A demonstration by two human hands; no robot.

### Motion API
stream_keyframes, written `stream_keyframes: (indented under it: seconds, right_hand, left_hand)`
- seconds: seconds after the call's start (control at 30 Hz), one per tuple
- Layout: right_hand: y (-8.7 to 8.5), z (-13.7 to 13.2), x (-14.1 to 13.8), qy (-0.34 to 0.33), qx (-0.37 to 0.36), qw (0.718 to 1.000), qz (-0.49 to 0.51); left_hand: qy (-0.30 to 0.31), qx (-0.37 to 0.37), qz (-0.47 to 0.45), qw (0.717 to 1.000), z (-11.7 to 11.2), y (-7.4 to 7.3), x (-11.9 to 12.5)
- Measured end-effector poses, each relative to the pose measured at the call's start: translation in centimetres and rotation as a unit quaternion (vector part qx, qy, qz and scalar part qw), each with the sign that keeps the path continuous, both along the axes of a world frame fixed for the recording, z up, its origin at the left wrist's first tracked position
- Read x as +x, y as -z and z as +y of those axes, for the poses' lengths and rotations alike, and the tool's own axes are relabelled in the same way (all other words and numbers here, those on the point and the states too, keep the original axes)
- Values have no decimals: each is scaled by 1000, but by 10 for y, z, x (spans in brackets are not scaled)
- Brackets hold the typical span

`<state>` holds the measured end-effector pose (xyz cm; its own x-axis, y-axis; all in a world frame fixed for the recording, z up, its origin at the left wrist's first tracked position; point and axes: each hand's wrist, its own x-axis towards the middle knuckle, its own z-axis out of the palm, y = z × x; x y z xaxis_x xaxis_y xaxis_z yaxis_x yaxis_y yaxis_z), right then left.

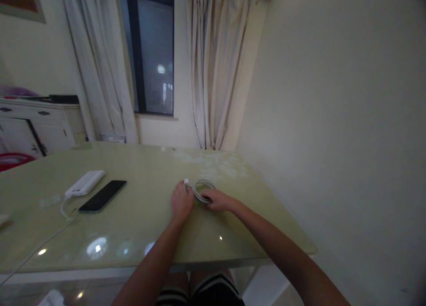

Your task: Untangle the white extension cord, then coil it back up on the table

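A pale grey cable (199,185) lies wound in a loop of several turns on the table, ahead of me and a little left of the right wall. My right hand (217,200) grips the lower right side of the loop, thumb and fingers closed around it. Just left of the loop, my left hand (182,203) is closed on the cable's end. A small white plug (186,181) shows past its fingertips. Part of the cable end is hidden by the left fingers.
On the left of the glossy greenish table (140,226) lie a black phone (103,196) and a white power bank (85,183) with a white cord (43,244) running off the front edge. A wall (333,119) rises along the right. Curtains (219,66) hang behind.
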<state>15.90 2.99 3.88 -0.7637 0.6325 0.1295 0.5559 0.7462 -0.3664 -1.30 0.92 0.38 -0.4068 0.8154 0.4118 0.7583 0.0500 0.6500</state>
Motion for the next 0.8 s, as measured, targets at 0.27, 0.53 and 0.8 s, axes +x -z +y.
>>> stream_keyframes:
  seconds: [0.27, 0.53, 0.8]
  right_hand:
    - [1, -13, -44, 203, -6, 979, -19]
    - [31, -28, -39, 252, 24, 967, 22]
    - [35, -26, -42, 325, 57, 938, 109]
  left_hand:
    - [56, 25, -48, 997, 11, 12, -2]
    - [93, 99, -64, 989, 12, 14, -2]
    - [51, 150, -115, 981, 17, 19, -3]
